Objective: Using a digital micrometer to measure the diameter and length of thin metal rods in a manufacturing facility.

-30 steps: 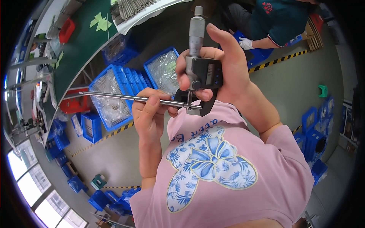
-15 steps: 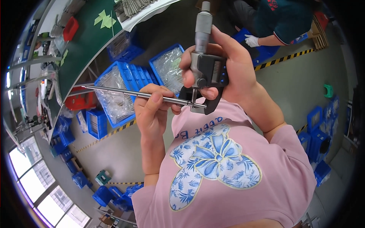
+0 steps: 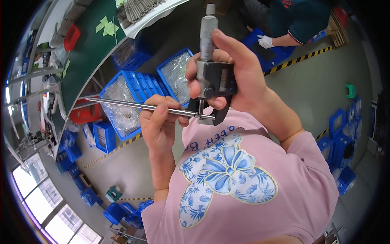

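My right hand [image 3: 243, 75] is wrapped round a digital micrometer [image 3: 216, 75], its grey thimble pointing up and its dark frame curving below. Between thumb and fingers, my left hand [image 3: 160, 120] pinches a thin metal rod [image 3: 130, 104]. The rod slants from upper left down to the right. Its right end lies in the micrometer's jaw opening, by the spindle; whether both jaw faces touch it I cannot tell.
On the left is a green worktable [image 3: 87, 53] carrying a pile of metal rods [image 3: 140, 10]. Blue crates [image 3: 129, 77] with plastic-wrapped contents and a red bin [image 3: 86, 114] stand beyond my left hand. A co-worker's gloved hand [image 3: 266, 41] touches a blue crate at the upper right.
Both hands, with the micrometer and rod, have shifted slightly left and a little down in the picture. My grips look the same, and the rod end stays in the jaw opening.
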The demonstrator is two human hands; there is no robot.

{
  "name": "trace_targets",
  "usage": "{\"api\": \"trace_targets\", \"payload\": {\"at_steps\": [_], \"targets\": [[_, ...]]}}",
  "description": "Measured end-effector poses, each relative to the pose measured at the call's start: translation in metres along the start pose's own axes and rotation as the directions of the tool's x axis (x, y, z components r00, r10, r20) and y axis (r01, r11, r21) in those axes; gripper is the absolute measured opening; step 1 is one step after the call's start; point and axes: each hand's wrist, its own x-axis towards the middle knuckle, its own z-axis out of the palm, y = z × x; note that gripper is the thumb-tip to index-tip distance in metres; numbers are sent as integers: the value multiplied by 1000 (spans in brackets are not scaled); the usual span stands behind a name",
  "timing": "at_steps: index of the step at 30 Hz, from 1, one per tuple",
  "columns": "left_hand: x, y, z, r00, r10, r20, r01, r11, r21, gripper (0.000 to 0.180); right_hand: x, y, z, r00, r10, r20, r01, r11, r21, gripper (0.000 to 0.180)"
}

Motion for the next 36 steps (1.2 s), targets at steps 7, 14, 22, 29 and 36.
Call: {"api": "trace_targets", "payload": {"at_steps": [7,14,22,29,36], "targets": [[1,1,-2,999,-4,-39,5,1000,15,19,0,-1,2,1000,8,-28,-8,1000,3,62],[2,2,1,1000,-4,-21,4,1000,-4,21,-3,-2,3,998,-49,-26,48,998,-44,59],[2,4,3,1000,9,8,-9,1000,1,23,-4,-3,3,998,-67,-18,67,998,9,58],[2,1,3,1000,6,2,-6,1000,24,22,-4,-2,-1,998,-65,14,65,998,11,58],[4,0,4,1000,3,28,-4,1000,21,23,-4,-1,-2,999,-35,-1,35,999,24,61]]}}
